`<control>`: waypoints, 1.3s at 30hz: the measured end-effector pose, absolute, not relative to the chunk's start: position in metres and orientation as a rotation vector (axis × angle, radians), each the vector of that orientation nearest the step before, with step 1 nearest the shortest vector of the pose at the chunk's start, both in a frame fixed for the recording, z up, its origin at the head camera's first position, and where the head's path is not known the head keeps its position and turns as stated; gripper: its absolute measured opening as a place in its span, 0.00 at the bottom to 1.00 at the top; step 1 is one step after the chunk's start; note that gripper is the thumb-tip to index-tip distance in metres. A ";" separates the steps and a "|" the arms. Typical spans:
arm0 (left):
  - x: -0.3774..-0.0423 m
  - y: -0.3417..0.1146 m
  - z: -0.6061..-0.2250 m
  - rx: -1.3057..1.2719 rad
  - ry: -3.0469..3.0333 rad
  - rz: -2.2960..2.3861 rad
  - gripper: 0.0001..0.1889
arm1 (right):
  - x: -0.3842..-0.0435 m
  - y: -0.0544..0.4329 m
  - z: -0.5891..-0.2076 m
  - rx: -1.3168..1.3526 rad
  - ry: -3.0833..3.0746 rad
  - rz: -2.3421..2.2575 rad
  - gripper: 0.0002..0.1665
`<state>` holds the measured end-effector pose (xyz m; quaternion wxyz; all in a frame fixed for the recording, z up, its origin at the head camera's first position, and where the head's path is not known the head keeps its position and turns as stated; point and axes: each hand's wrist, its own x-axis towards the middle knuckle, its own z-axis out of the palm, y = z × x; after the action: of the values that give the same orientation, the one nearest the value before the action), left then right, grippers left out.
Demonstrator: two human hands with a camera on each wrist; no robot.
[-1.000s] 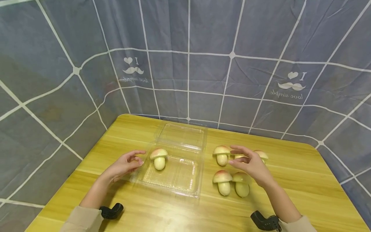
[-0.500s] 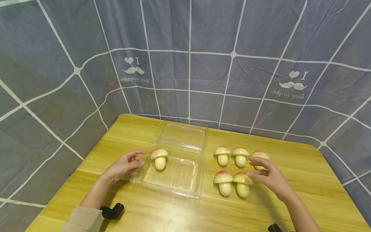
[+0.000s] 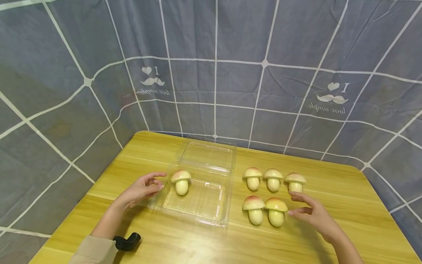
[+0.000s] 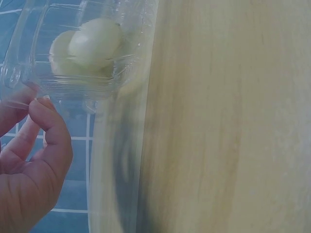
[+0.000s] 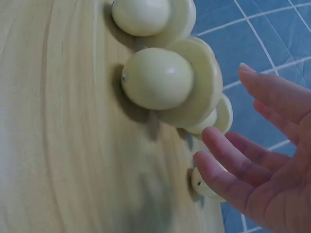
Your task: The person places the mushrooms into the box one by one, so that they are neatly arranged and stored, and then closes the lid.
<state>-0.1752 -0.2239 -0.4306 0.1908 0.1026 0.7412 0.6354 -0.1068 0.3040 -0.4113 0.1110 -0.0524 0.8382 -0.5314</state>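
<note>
A clear plastic clamshell container (image 3: 194, 212) lies open on the table, with one mushroom (image 3: 181, 187) at its back left; it looks like a model with a reddish-yellow cap. My left hand (image 3: 141, 189) is at the container's left side, thumb and index fingertips right at the rim, slightly apart. Through the plastic, the left wrist view shows the mushroom (image 4: 95, 43). My right hand (image 3: 313, 216) has its fingers spread and holds nothing. It is just right of the front-row yellow-capped mushroom (image 3: 276, 216) and in front of the back-right mushroom (image 3: 295, 181), whose stem tip it hides.
Two more mushrooms stand in the back row, a left one (image 3: 252, 179) and a middle one (image 3: 273, 180). Another front-row mushroom (image 3: 254, 211) lies beside the yellow-capped one. The wooden table (image 3: 184, 244) ends at a grey checked curtain (image 3: 237, 84) behind and at the sides.
My right hand has moved from over the back row rightward and toward me, uncovering the middle back mushroom. My left hand, the container and the mushrooms stay in place.
</note>
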 end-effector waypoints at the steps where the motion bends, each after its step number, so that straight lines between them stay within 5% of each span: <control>1: -0.175 -0.224 -0.431 0.287 2.082 1.784 0.30 | -0.106 0.305 -0.413 -0.152 2.460 -1.565 0.40; 39: -0.176 -0.224 -0.430 0.273 2.075 1.792 0.29 | -0.101 0.286 -0.448 -0.054 2.318 -1.745 0.43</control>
<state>-0.1759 -0.2238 -0.4302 0.1921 0.0971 0.7391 0.6383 -0.1007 0.2865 -0.4476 0.1195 -0.0185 0.7931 -0.5970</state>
